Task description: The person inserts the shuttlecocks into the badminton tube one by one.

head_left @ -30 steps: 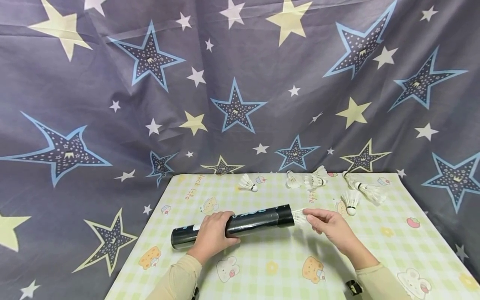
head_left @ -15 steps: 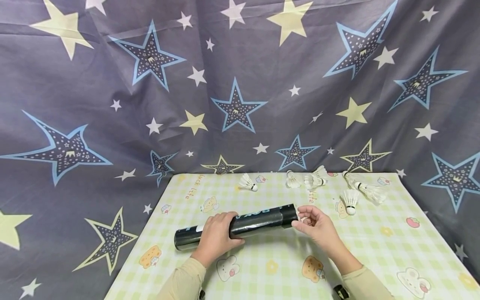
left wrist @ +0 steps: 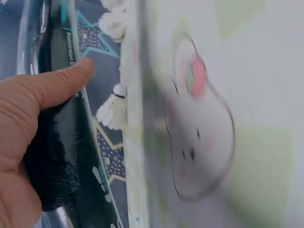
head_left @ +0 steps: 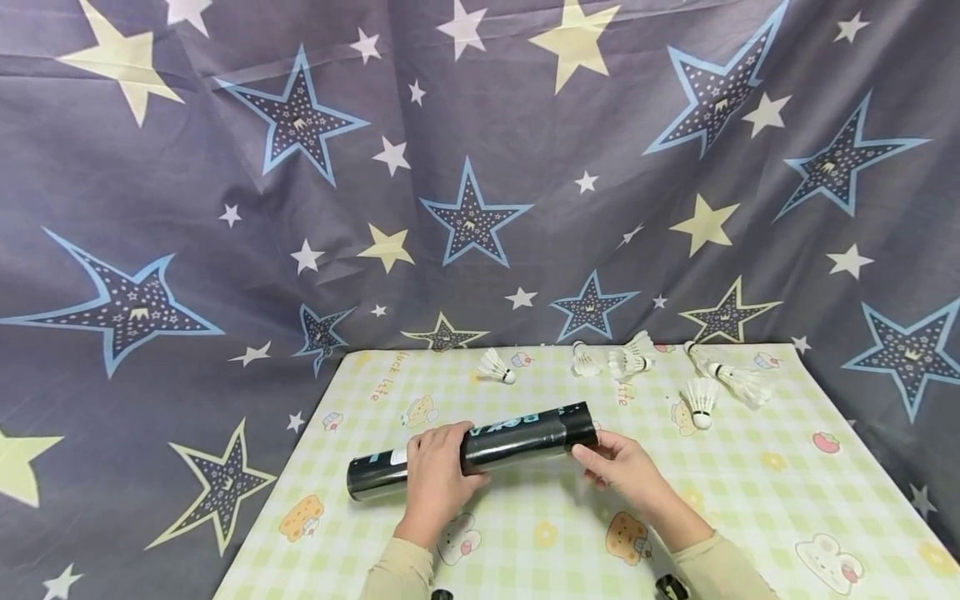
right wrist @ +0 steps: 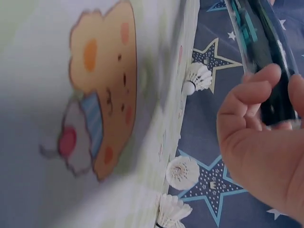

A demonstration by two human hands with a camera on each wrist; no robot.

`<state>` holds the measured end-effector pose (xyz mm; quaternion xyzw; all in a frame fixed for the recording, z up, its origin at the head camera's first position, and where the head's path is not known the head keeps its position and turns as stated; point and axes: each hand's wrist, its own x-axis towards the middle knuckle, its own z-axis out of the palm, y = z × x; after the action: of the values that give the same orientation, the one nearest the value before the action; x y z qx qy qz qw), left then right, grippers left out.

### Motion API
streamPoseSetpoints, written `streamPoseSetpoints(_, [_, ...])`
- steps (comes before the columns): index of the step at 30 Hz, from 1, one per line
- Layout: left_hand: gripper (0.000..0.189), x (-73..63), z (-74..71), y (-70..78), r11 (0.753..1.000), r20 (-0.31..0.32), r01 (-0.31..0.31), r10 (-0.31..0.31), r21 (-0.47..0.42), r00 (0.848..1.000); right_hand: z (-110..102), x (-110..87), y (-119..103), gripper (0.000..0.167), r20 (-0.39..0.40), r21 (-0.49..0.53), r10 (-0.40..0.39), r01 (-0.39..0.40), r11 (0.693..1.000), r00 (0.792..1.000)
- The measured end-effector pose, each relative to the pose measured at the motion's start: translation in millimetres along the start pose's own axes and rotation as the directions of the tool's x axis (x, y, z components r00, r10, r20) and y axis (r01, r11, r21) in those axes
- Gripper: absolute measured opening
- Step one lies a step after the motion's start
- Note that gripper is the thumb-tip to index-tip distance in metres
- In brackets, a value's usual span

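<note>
A long black shuttlecock tube (head_left: pixel 517 437) with blue lettering is tilted over the table, its right end higher. My left hand (head_left: pixel 438 475) grips it around the middle; in the left wrist view the thumb of that hand (left wrist: pixel 57 90) lies along the dark tube (left wrist: pixel 78 142). At the tube's right end is my right hand (head_left: pixel 630 477), thumb in front and fingers behind the rim. The right wrist view has this hand (right wrist: pixel 256 142) with curled fingers on both sides of the tube's end (right wrist: pixel 278 107). The tube's inside is hidden.
One shuttlecock (head_left: pixel 497 367) lies alone at the back of the table. Several more lie to its right, among them a shuttlecock (head_left: pixel 702 402) nearest the right hand. A star-patterned cloth (head_left: pixel 480 125) hangs behind the checked tablecloth (head_left: pixel 540 575).
A shuttlecock stuck out of the tube's right end in the right fingers a second ago; it is now out of sight. The right hand has moved left onto the rim.
</note>
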<state>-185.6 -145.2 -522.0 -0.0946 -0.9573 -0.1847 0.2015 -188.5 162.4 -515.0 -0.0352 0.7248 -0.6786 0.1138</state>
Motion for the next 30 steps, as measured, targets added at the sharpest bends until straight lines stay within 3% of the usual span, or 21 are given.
streamPoseSetpoints(8, [0.086, -1.8, 0.3, 6.9, 1.000, -0.016, 0.017, -0.017, 0.007, 1.000, 1.3, -0.2, 5.0, 0.044, 0.150, 0.035, -0.002, -0.003, 0.999, 0.989])
streamPoseSetpoints(12, [0.086, -4.8, 3.0, 5.6, 1.000, 0.003, 0.024, -0.024, 0.010, 1.000, -3.4, -0.5, 6.9, 0.044, 0.185, 0.029, -0.011, 0.006, 1.000, 0.983])
streamPoseSetpoints(16, [0.085, -7.5, 4.8, 4.1, 0.999, 0.032, 0.043, -0.043, 0.012, 0.999, -18.1, 0.0, 5.2, 0.044, 0.145, -0.026, -0.023, 0.027, 0.999, 0.989])
streamPoseSetpoints(20, [0.084, -7.9, 4.1, 1.5, 0.997, 0.035, 0.069, -0.070, 0.021, 0.997, -48.6, -0.5, 0.1, 0.051, 0.028, -0.166, -0.018, 0.022, 0.986, 0.999])
streamPoseSetpoints(25, [0.083, -7.3, 2.8, -1.1, 0.997, 0.022, 0.078, -0.078, 0.017, 0.997, -108.1, 6.3, -2.2, 0.057, -0.131, -0.415, -0.083, 0.021, 0.910, 0.988])
streamPoseSetpoints(30, [0.084, -9.7, 3.4, -2.5, 0.997, 0.028, 0.073, -0.074, 0.022, 0.997, -166.9, 23.7, -1.5, 0.061, -0.238, -0.643, -0.156, -0.035, 0.765, 0.959])
